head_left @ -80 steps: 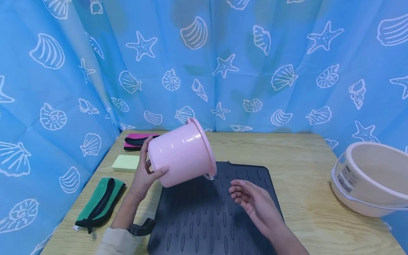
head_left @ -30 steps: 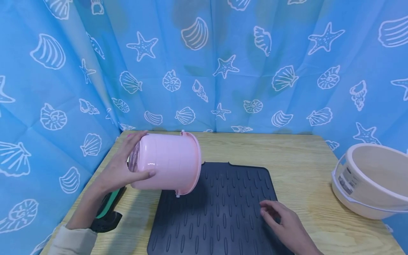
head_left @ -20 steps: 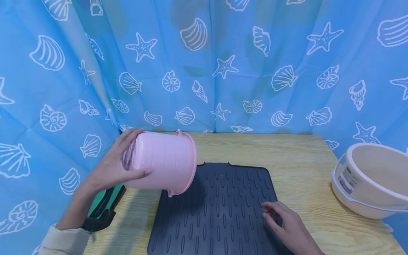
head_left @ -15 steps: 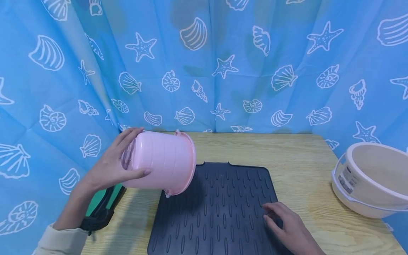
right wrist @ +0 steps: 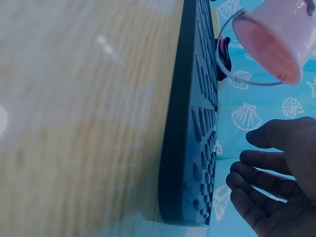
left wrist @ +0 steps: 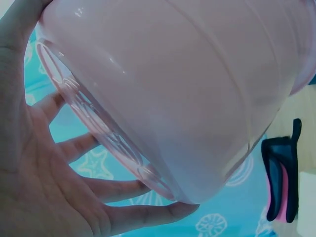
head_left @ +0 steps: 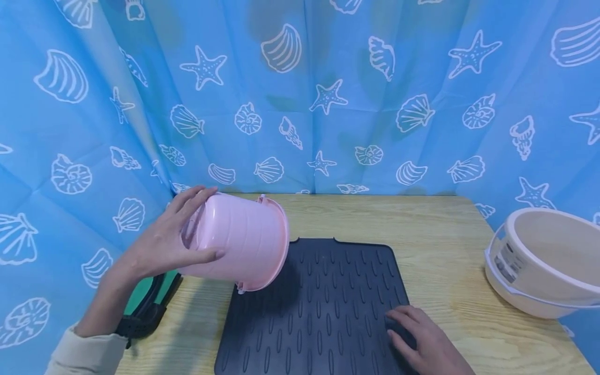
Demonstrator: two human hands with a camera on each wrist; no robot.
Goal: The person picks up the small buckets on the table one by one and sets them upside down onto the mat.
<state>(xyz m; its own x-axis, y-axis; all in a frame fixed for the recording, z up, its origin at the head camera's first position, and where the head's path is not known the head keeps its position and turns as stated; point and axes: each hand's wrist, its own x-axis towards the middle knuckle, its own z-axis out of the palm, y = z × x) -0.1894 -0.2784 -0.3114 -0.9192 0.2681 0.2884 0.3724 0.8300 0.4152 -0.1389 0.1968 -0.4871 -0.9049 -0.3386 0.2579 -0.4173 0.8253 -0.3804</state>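
Note:
A pink bucket point(head_left: 244, 242) hangs tilted on its side over the left part of a black ribbed mat point(head_left: 323, 302), its mouth facing right and somewhat down. My left hand point(head_left: 161, 250) grips it by the base, thumb on the near side and fingers round the far edge. The left wrist view shows those fingers spread along the bottom rim of the bucket point(left wrist: 173, 98). Low over the mat's right edge, my right hand point(head_left: 424, 338) is loosely curled and holds nothing. In the right wrist view the bucket's thin handle point(right wrist: 224, 71) dangles below its mouth.
A cream bucket point(head_left: 544, 265) stands at the right of the wooden table point(head_left: 445, 250). A green strapped pad point(head_left: 145, 297) lies partly hidden under my left wrist. A pink-and-black pad point(left wrist: 280, 182) lies farther back. Blue shell-patterned curtains point(head_left: 319, 67) enclose the table.
Over the last few seconds the bucket has moved left in my left hand and turned its mouth slightly downward. My right hand has drawn back toward the near right.

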